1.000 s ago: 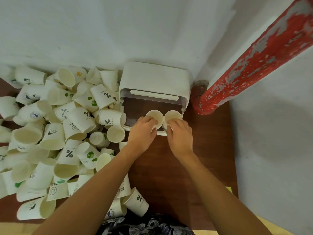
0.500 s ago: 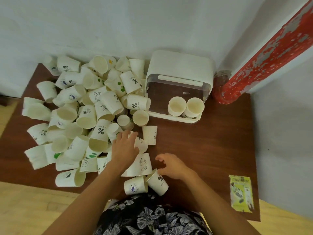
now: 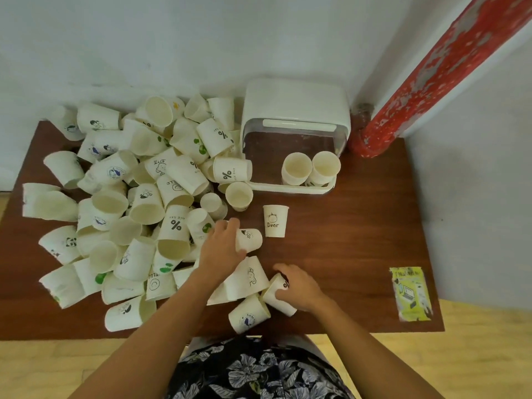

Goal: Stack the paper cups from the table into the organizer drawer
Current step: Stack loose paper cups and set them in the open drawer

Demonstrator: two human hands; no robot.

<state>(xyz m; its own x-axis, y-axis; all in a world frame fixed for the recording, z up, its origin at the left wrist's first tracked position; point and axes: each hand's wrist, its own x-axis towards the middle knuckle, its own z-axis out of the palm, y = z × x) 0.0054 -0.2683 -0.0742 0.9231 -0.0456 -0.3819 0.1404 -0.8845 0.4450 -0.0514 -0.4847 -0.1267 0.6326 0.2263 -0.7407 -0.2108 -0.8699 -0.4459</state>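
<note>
Now both hands grip fresh cups.

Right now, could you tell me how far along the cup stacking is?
Barely started. Two cups stand in the organizer drawer. The left hand grips one lying cup and the right hand grips another cup. The big pile still covers the table.
</note>
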